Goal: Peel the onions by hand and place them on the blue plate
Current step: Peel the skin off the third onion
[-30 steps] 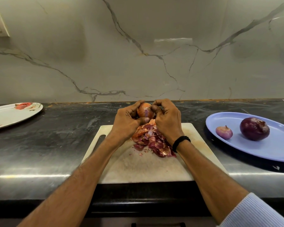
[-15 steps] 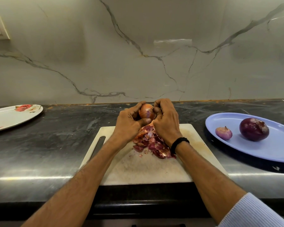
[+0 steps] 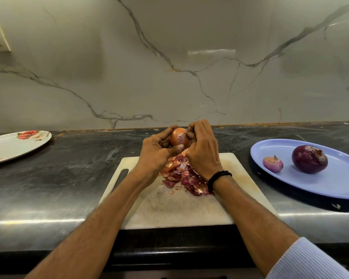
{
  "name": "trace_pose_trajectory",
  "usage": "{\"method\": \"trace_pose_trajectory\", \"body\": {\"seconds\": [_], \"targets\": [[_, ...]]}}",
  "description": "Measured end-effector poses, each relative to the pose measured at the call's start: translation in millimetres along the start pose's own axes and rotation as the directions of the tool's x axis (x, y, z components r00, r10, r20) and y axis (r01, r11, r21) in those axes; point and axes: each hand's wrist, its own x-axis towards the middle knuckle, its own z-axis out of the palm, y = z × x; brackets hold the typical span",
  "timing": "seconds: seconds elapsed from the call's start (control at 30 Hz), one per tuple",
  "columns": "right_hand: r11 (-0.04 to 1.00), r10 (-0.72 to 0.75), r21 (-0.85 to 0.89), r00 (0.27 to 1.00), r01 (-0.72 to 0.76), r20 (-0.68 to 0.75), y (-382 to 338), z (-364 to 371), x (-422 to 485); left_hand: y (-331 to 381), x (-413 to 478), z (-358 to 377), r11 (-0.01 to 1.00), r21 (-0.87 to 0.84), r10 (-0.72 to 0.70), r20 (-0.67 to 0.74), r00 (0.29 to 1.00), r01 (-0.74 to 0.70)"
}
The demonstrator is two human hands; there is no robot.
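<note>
An orange-brown onion [image 3: 178, 135], still partly in its skin with a purple patch showing, is held above the far edge of the cutting board. My left hand [image 3: 156, 153] grips it from the left, thumb across its lower front. My right hand [image 3: 203, 150] holds it from the right, with fingertips curled onto its upper right side. A heap of red and brown onion skins [image 3: 184, 175] lies on the board under my hands. The blue plate [image 3: 338, 185] at the right carries a small peeled onion [image 3: 272, 164] and a large dark purple peeled onion [image 3: 309, 159].
A white cutting board [image 3: 179, 208] with a handle slot at its left lies at the front of the dark stone counter [image 3: 69, 178]. A white plate with red marks [image 3: 12, 147] sits at the far left. A marble wall stands behind the counter.
Both hands have shifted their grip slightly and turned the onion between them; a purple patch now shows on its front. The rest of the scene is unchanged.
</note>
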Motion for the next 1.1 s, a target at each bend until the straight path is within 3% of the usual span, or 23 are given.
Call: {"method": "trace_pose_trajectory", "body": {"seconds": [0.27, 0.57, 0.9, 1.1], "targets": [[0.994, 0.059, 0.092, 0.997, -0.064, 0.053, 0.7, 2.2, -1.0, 0.5, 3.9, -4.1, 0.999, -0.046, 0.012, -0.048, 0.999, -0.014], [0.985, 0.137, 0.112, 0.99, -0.133, -0.031, -1.9, -3.4, 3.4, 3.7, 2.5, -3.3, 0.998, 0.044, 0.051, -0.053, 0.997, -0.048], [0.998, 0.054, 0.029, 0.999, -0.054, 0.008, 1.6, 1.6, 1.8, -0.2, 2.7, 1.1, 0.974, 0.211, 0.103, -0.064, 0.993, -0.088], [0.998, 0.044, 0.037, 0.999, -0.044, 0.016, -3.4, 2.7, 4.0, 1.0, 4.3, 4.4, 0.986, 0.149, 0.094, -0.132, 0.987, -0.075]]}}
